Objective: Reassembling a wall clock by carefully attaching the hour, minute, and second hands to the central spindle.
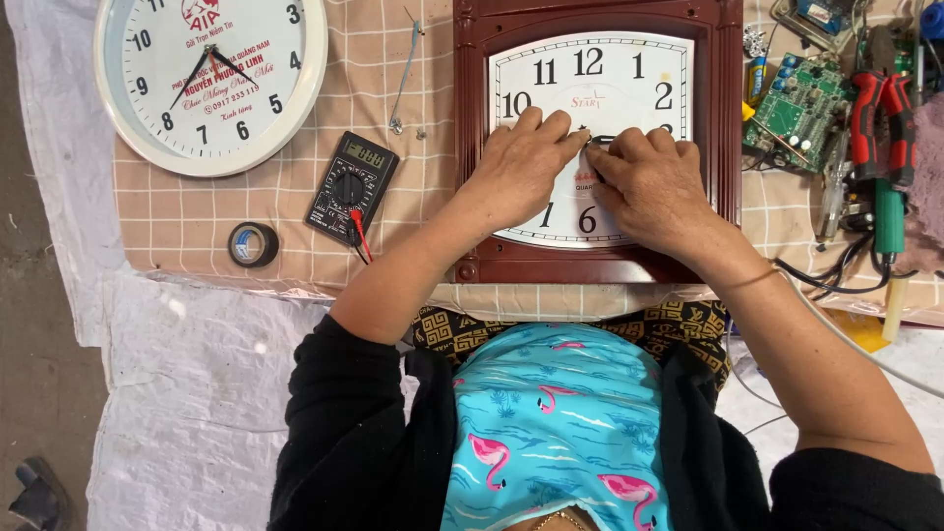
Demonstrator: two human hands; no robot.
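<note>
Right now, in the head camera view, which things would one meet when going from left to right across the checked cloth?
Round white clock → roll of black tape → black multimeter → left hand → right hand, both on the square brown-framed clock → green circuit board → red-handled pliers.

— What covers the work surface?

— A beige checked cloth [187, 211] with thin white lines, spread flat under everything.

— And beneath that?

— White woven sheeting [187, 374], creased, running out past the cloth's near and left edges.

— Any floor showing?

— A strip of grey bare ground [34, 295] along the left edge, with a dark shoe [34, 492] at the bottom corner.

— The light?

— Soft, even daylight; shadows are faint.
</note>
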